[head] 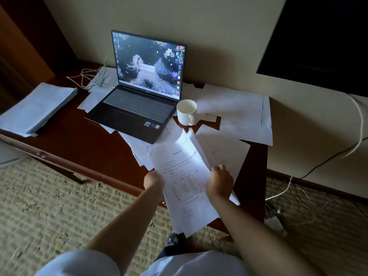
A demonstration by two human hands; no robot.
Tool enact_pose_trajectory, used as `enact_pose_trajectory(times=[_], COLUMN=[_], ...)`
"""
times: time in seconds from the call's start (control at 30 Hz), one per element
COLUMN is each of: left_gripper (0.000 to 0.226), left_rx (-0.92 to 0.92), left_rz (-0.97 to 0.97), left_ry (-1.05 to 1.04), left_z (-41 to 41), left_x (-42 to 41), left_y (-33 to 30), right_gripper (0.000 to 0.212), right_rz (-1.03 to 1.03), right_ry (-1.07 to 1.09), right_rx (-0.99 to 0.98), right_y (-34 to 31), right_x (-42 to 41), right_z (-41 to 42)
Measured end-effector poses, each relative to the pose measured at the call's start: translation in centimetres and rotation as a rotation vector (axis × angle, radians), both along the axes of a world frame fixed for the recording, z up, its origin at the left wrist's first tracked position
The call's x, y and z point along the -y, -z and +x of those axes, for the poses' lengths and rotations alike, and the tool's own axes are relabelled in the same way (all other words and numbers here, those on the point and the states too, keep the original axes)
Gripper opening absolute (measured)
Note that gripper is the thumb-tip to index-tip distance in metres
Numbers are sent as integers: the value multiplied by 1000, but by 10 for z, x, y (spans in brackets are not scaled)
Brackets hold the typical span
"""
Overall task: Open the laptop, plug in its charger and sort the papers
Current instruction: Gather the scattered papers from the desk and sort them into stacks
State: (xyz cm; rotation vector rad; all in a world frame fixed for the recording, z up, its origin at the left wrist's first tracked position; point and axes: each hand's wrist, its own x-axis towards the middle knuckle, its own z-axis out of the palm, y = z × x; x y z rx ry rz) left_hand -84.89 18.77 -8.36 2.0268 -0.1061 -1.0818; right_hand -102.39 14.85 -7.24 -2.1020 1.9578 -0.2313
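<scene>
**Papers in both hands, the desk not yet sorted**

Nearest to me, I hold a bundle of printed sheets [187, 182] over the front edge of the desk [87, 144]. My left hand [152, 181] grips its left edge; the fingers are under the paper, so I cannot see how they lie. My right hand [220, 181] is curled round the right edge, with the knuckles on top. The bundle is tilted and its top corners spread apart, so I judge the sheets are not aligned.

Just behind the bundle, loose papers [225, 150] lie on the desk, and some reach under the front of the laptop [137, 108]. The laptop is open and its screen is lit. A white mug [187, 112] stands just beside its right front corner, touching or nearly touching more sheets [239, 108]. I cannot tell if anything is in it.

On the far left lies a neat stack of papers [37, 108]. Behind the laptop a white cable [89, 76] is coiled; its end is hidden, so I cannot say whether the charger is plugged in.

The risks I see: pulling the sheets near the mug could tip it toward the keyboard. Dragging papers from under the laptop could shift it. The loose bundle could also slip and fall to the carpet [39, 206].
</scene>
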Motion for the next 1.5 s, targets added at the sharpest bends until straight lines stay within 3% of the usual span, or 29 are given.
enact_pose_trajectory(times=[0.13,0.2,0.23,0.37,0.47,0.53,0.63,0.73,0.83,1.1,1.33,1.4,1.5], left_gripper=[37,36,35,26,30,35,31,22,31,40,28,27,26], left_rx=[50,62,56,3,62,173,516,658,601,193,230,230,196], left_rz=[-38,-24,-8,-7,1,-45,-94,-176,-207,-284,-290,-274,-245], left_ry=[-23,-20,-14,-9,29,40,83,31,-39,-101,154,211,245], left_z=[-4,-5,-3,-2,-6,-9,-8,5,35,73,55,45,34], left_x=[1,-1,-1,0,-3,-3,-5,-7,-5,-6,18,27,39], left_y=[-14,-19,-16,-14,-18,-26,-50,-74,-76,-66,-59,-55,-45], right_gripper=[58,39,29,29,34,36,37,41,43,38,42,43,33], right_rz=[135,252,302,278,257,290,344,370,373,301,354,267,156], right_ry=[-70,-53,1,393,576,626,649,690,736,757,885,908,686], right_rx=[99,119,188,540,601,570,510,480,494,646,935,824,703], right_y=[3,1,-3,-11,-10,-9,-10,-13,-16,-19,-9,-10,-16], right_x=[2,12,16,26,29,31,32,31,30,34,33,35,43], right_z=[-4,-11,-15,-43,-68,-76,-74,-68,-64,-48,-17,-18,-21])
